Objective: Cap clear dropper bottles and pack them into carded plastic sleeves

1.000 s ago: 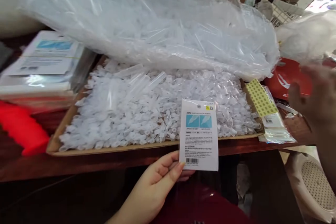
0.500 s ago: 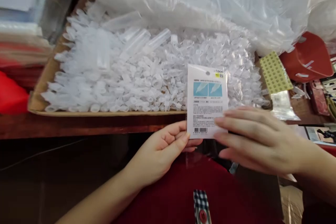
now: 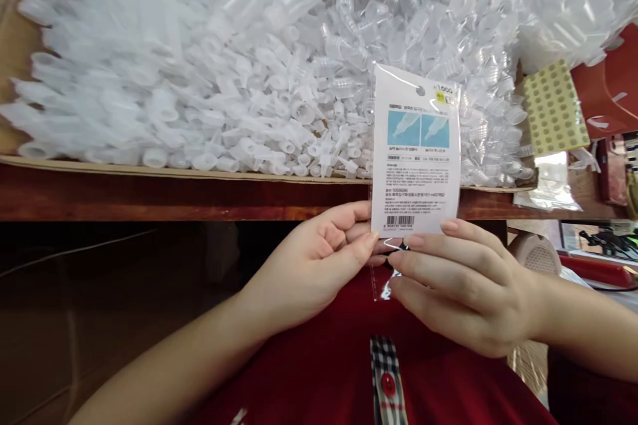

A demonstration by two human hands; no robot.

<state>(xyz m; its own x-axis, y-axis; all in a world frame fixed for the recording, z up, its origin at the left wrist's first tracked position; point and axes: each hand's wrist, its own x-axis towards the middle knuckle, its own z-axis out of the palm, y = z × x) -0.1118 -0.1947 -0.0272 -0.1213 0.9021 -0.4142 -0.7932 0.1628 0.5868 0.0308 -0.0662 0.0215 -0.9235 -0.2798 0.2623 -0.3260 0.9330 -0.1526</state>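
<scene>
Card (image 3: 416, 153): printed, white, in clear sleeve (image 3: 385, 291); raised before the tray's near edge.
Left hand (image 3: 319, 262): thumb and fingers pinch card's lower left corner.
Right hand (image 3: 468, 285): fingertips at lower right corner; cannot tell whether gripping.
Tray (image 3: 12, 36): cardboard, on worktop (image 3: 124, 198), heaped with plastic nozzles (image 3: 239, 106).
Sticker sheet (image 3: 555, 109): yellow, right of tray.

There are two hands (image 3: 323, 265) (image 3: 468, 285), one card (image 3: 415, 176), one tray (image 3: 14, 33), one dotted sheet (image 3: 555, 108).
</scene>
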